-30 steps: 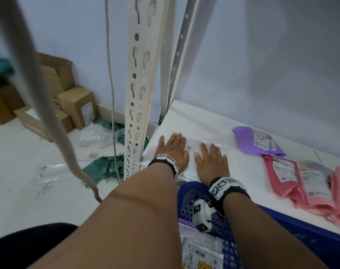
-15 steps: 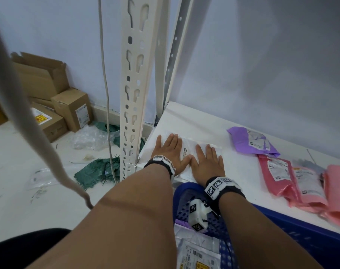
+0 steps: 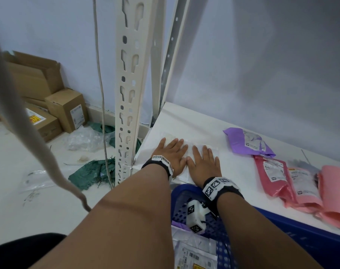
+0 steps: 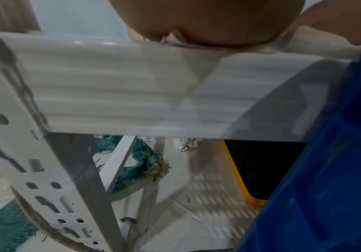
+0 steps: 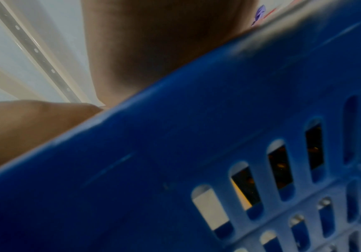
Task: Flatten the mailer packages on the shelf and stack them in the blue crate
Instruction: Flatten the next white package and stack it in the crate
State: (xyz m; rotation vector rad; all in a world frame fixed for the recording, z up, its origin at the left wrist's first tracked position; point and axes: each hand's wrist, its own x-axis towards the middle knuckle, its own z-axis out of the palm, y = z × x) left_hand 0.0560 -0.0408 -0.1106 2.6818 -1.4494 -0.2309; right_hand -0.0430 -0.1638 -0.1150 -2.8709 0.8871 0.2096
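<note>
No wording can be read anywhere. The white labels on the purple mailer (image 3: 249,141), the pink mailers (image 3: 276,171) and the cardboard box (image 3: 68,109) are too small and blurred, as is the printed label in the blue crate (image 3: 301,235).

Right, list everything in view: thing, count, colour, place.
white mailer: one, white, shelf, under both hands
purple mailer: one, shelf, right of hands
pink mailers: several overlapping, count unclear, shelf's right
shelf: one, white
blue crate: one, below shelf edge, mailers inside
shelf post: one, cream
cardboard boxes: several, brown, floor left
green bag: one, floor
left hand: flat on white mailer
right hand: flat on white mailer
</note>
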